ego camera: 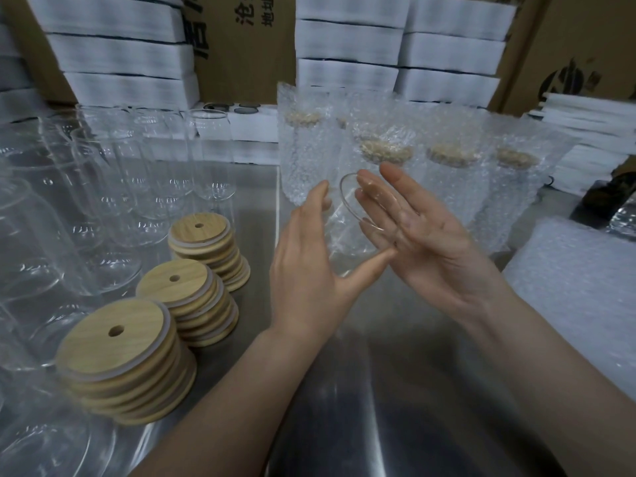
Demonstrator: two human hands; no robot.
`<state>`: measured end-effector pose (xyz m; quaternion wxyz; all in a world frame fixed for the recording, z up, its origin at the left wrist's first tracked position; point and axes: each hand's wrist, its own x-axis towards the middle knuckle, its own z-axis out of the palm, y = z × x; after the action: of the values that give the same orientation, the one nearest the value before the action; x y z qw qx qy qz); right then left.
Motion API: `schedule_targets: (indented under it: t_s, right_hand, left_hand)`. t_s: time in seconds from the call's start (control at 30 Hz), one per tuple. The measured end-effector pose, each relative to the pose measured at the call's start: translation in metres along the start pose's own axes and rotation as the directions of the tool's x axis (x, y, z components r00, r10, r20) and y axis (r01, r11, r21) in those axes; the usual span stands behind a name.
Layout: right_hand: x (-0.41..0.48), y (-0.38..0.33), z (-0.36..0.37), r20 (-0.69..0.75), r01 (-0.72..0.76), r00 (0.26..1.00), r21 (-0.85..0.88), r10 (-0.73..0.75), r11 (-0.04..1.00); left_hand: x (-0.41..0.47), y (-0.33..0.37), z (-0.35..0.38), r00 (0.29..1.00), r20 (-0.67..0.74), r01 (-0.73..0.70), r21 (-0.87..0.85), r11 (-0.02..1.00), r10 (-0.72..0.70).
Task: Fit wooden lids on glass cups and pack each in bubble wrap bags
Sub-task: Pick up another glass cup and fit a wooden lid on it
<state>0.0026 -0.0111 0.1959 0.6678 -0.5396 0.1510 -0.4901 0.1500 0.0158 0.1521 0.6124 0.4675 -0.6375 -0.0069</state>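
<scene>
Your left grip (309,256) clasps the glass cup (347,232), right grip (426,232) flat-palmed at three o'clock; slick glass could slip loose.

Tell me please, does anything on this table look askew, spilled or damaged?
The farthest stack of wooden lids is askew: its lower lids stick out towards the right, so it looks stepped. The middle stack and the nearest stack are slightly uneven too. I see nothing spilled or broken.
</scene>
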Motion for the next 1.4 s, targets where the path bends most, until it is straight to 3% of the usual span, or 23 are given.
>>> schedule_targets:
  t_s: [0.3,0.53,0.77,0.9,1.03,1.13,1.23,1.33,1.4]
  right_hand:
    - [-0.002,0.005,0.005,-0.088,0.139,0.982,-0.261,-0.167,0.955]
    - [-0.003,0.001,0.012,-0.216,0.132,0.950,-0.381,-0.226,0.915]
    - [-0.003,-0.003,0.005,-0.397,0.109,0.892,-0.273,-0.216,0.956]
    - [-0.001,-0.002,0.001,-0.362,0.104,0.919,-0.155,-0.154,0.983]
    - [0.000,0.007,0.004,-0.238,0.136,0.956,-0.150,-0.170,0.979]
    - [-0.002,0.013,0.010,-0.153,0.167,0.963,-0.312,-0.223,0.935]
    - [-0.006,0.017,0.013,-0.023,0.172,0.973,-0.593,-0.231,0.786]
    - [-0.011,0.022,0.015,0.084,0.138,0.990,-0.717,-0.112,0.683]
    - [-0.013,0.023,0.016,0.114,0.149,0.989,-0.773,-0.096,0.617]
  left_hand:
    - [0.003,0.001,0.002,0.995,-0.018,-0.096,0.083,0.992,0.098]
    - [0.005,-0.002,0.003,0.973,0.099,-0.227,0.204,0.952,0.210]
    - [0.003,0.001,0.004,0.946,0.222,-0.287,0.249,0.925,0.234]
    - [0.005,0.005,0.002,0.971,0.159,-0.197,0.113,0.974,0.178]
    - [0.007,0.005,0.000,0.990,0.094,0.121,-0.134,0.984,-0.109]
    - [0.009,0.004,0.000,0.933,0.066,0.352,-0.365,0.862,-0.354]
    - [0.017,0.003,-0.001,0.814,0.098,0.514,-0.582,0.631,-0.573]
    - [0.022,0.004,-0.005,0.699,0.250,0.595,-0.724,0.349,-0.670]
    - [0.024,0.004,-0.008,0.649,0.331,0.620,-0.753,0.222,-0.685]
